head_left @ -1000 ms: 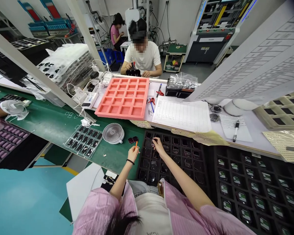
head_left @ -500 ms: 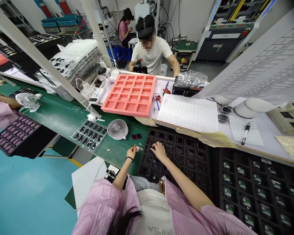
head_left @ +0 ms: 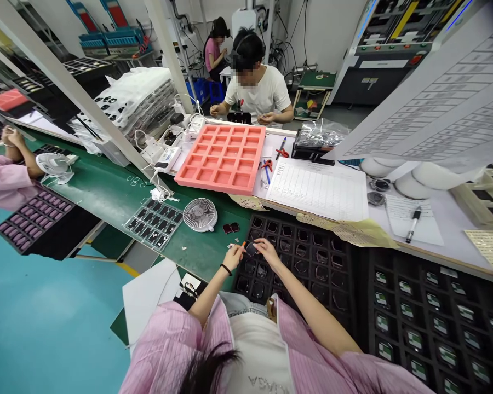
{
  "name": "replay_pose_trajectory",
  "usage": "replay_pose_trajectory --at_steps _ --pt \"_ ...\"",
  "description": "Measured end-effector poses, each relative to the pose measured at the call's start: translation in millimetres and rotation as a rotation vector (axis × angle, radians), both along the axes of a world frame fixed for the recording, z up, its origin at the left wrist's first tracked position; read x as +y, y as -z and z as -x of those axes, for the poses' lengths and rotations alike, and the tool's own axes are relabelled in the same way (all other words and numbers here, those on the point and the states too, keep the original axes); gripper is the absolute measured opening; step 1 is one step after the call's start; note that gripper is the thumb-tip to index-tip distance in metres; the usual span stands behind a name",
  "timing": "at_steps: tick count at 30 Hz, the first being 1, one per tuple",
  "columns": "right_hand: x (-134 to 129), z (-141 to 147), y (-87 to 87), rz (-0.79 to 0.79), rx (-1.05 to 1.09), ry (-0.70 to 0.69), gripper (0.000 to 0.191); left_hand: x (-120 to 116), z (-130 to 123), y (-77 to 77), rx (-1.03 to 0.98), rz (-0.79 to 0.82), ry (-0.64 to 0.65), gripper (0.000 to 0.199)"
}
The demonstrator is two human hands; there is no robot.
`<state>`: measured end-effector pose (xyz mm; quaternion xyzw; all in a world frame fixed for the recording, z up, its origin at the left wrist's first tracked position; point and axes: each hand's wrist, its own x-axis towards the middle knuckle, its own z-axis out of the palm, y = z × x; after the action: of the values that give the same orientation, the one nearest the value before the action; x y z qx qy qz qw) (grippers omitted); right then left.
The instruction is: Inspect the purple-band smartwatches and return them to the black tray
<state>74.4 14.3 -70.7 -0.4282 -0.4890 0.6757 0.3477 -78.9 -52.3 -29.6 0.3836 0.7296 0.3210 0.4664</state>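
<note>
My left hand [head_left: 234, 256] is shut on a small orange-handled tool [head_left: 243, 243], its tip pointing at a small dark rounded piece [head_left: 251, 249]. My right hand [head_left: 267, 248] pinches that piece, which is partly hidden by my fingers. Both hands are close together above the near-left corner of a black compartment tray [head_left: 296, 256]. Most of its cells hold dark rounded pieces. Two dark red pieces [head_left: 229, 227] lie on the green bench mat [head_left: 201, 254], with tiny pale bits [head_left: 231, 246] just by my left hand.
A small white fan [head_left: 200, 214] stands on the mat, left of a black tray with green-labelled items [head_left: 427, 323]. Beyond are a pink foam tray [head_left: 221, 158], a paper form [head_left: 318, 189] and a co-worker [head_left: 257, 90]. A white sheet [head_left: 148, 295] lies below left.
My left hand has moved right, bringing the orange-handled tool to the dark piece. My right hand now holds that piece up between my hands.
</note>
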Motion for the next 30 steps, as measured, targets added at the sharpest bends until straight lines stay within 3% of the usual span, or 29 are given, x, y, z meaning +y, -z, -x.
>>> replay_pose_trajectory --at_steps 6,13,23,30 --pt "-0.7 4.1 -29.2 0.239 0.355 0.119 0.033 3.7 -30.8 -29.9 -0.228 -0.008 0.105 0.049" --pt "3.6 5.3 -56.6 0.353 0.487 0.112 0.030 10.5 -38.4 -45.5 -0.304 -0.045 0.126 0.052" --pt "2.4 2.5 -69.4 0.357 0.482 0.099 0.031 10.1 -34.4 -54.3 -0.350 -0.062 0.135 0.052" --pt "1.7 5.4 -64.8 0.443 0.572 0.048 0.029 11.4 -33.3 -55.5 -0.409 -0.066 0.140 0.051"
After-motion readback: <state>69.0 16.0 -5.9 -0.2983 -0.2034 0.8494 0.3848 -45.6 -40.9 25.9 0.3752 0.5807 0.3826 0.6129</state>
